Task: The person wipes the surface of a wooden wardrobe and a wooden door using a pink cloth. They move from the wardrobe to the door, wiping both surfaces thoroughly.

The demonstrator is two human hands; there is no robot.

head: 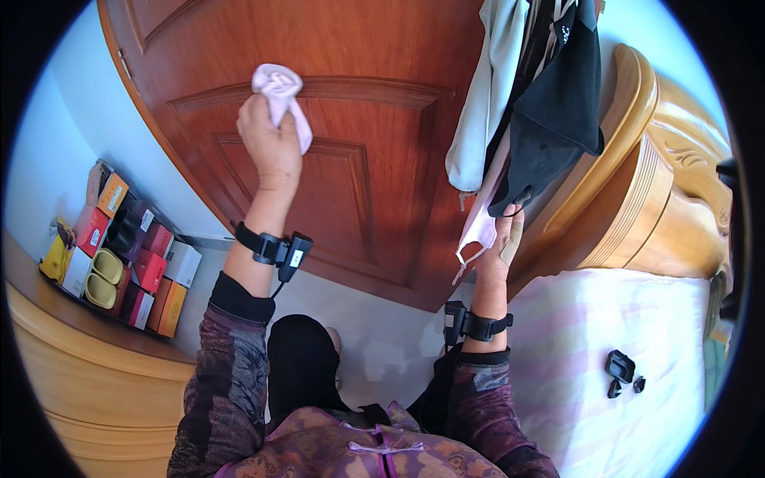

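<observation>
Raised before the brown wooden door, my left hand grips a bunched pale pink cloth. On the right, my right hand is at the lower tip of a hanging black cloth item; the fingers are partly hidden by it, so I cannot tell how firmly they hold it. A pink strapped cloth hangs beside that hand, and a light grey cloth hangs to its left. Both wrists wear black straps with small devices.
Shoe boxes and yellow-green slippers stand at the left wall, near a wooden cabinet. At right are a carved wooden headboard and a bed with a pale sheet, bearing small black parts.
</observation>
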